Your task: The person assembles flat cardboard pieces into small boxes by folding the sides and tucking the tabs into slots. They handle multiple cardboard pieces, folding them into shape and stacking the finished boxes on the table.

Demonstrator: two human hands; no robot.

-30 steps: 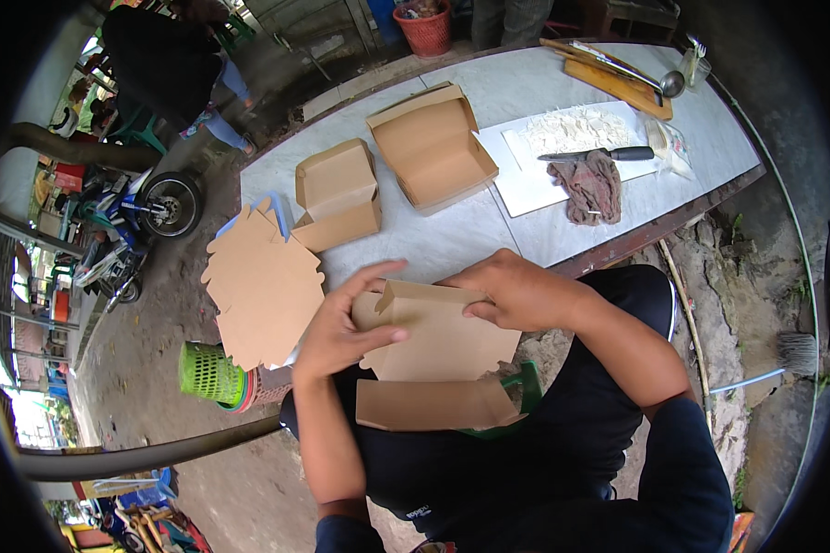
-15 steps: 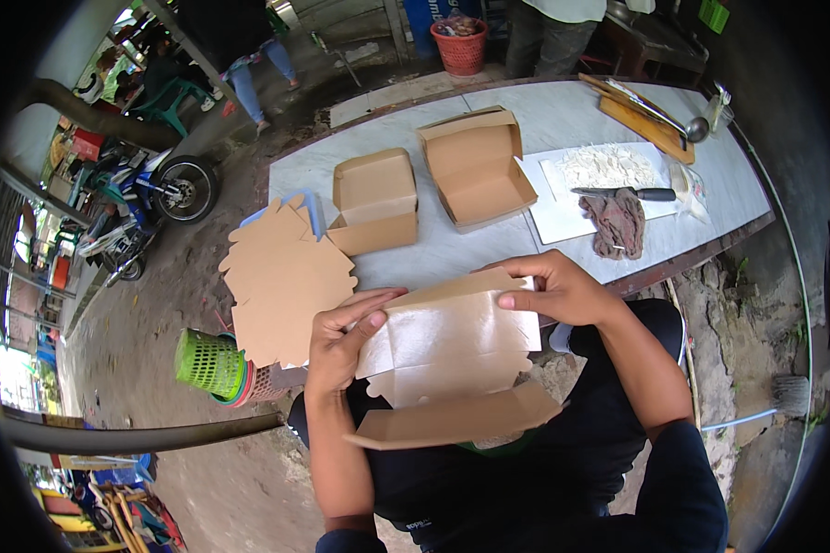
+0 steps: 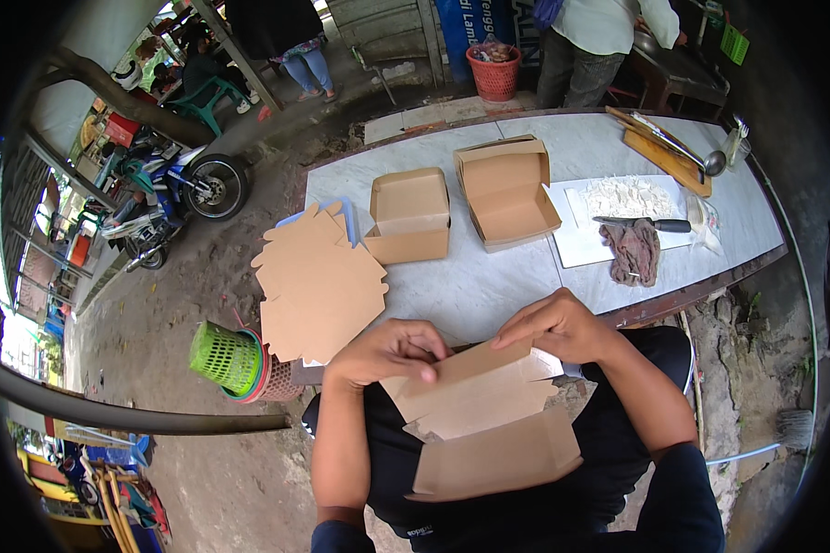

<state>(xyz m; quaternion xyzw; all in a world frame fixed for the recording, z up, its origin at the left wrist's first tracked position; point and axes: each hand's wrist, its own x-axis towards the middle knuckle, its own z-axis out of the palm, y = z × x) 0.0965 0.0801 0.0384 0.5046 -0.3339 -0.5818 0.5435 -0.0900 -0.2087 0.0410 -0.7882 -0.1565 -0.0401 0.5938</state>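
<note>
A partly folded brown cardboard box (image 3: 489, 405) rests over my lap, its creased panels and notched tabs spread and a shiny inner face showing at its right end. My right hand (image 3: 563, 330) pinches the upper panel near its right end, thumb hidden behind the fingers. At the panel's left end is my left hand (image 3: 387, 352), thumb and fingers apart, the thumb against the cardboard. Left of it lies a stack of flat cardboard blanks (image 3: 318, 286). Two folded boxes with raised lids, a smaller box (image 3: 406, 244) and a larger box (image 3: 516, 217), stand beyond on the table.
On the right of the marble-topped table (image 3: 489, 300) are a white board (image 3: 576, 244) with white shreds, a knife (image 3: 655, 224) and a crumpled cloth (image 3: 634, 253). Farther back lie a wooden board (image 3: 664, 158) and ladle (image 3: 713, 164). Baskets (image 3: 226, 359) stand at left; people stand behind.
My left hand has loosened from the panel's edge and moved right. The box's upper panel is folded inward, covering most of the shiny face. The whole view has shifted slightly.
</note>
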